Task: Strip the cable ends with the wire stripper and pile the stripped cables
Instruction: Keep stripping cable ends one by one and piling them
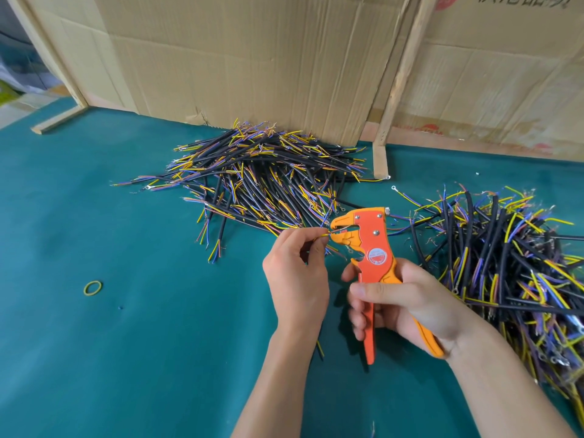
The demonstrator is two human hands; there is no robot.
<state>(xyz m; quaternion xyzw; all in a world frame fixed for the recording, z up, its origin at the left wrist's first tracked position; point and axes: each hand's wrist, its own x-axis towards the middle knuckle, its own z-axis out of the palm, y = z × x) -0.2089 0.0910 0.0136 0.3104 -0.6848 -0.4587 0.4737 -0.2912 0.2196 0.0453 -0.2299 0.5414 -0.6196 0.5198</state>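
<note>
Green felt table [126,343] with flattened cardboard [252,58] propped along the back edge. Some dark printed characters run along the top right of the cardboard, but they're cut off and I can't read them.

Right hand [407,305] is wrapped around the handles of the orange stripper [373,248], fingers curled over the front handle, thumb lying across near the pivot. Tool points up and left. It has a round red and white sticker on its body, lettering too small to make out.

Left hand [297,273] pinches a thin yellow wire [322,236] between thumb and fingertips, the other fingers tucked in. The wire end sits right in the stripper's jaws. The rest of that cable is hidden behind the hand.

One cable pile [259,175] sits in the middle against the cardboard, another pile [512,263] on the right just beside the right hand. Both are black-jacketed with yellow, blue and brown cores.

Yellow rubber band [93,288] lies off to the left, well apart.
</note>
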